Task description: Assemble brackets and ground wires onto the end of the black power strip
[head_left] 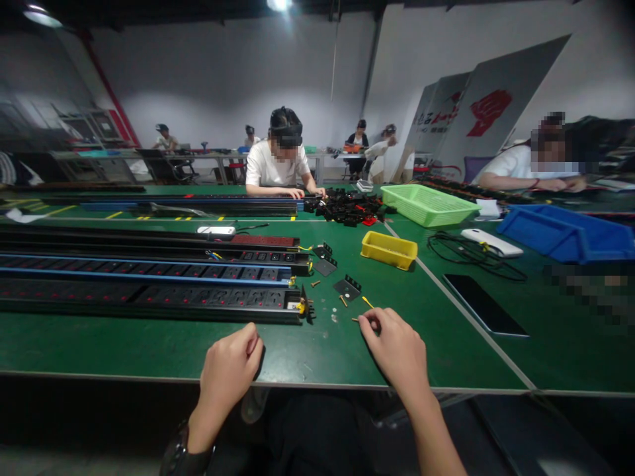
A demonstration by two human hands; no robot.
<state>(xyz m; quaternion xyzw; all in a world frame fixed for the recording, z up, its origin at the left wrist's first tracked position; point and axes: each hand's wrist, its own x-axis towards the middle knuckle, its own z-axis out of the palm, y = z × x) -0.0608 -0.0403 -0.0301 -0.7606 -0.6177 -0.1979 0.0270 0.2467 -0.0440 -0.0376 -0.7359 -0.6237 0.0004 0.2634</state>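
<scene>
My right hand [394, 347] pinches a small brass-coloured screw [355, 320] between thumb and forefinger, just above the green table [307, 360]. My left hand [231, 363] rests near the table's front edge, curled into a loose fist with nothing showing in it. Beyond it lies the nearest black power strip [213, 297], with a dark end plate [306, 307] and yellow wire at its right end. Between strip and right hand are a black bracket [347, 287], a loose screw [343, 301], another screw [315, 283] and a short yellow wire [367, 302].
More long strips, one a blue-edged strip [149, 270], lie at left. A yellow bin [389, 250], green basket [426, 203], blue bin [565, 231], black cable [466, 251] and dark tablet [483, 304] stand right. Across the table a person [280, 162] works beside piled black parts [347, 205].
</scene>
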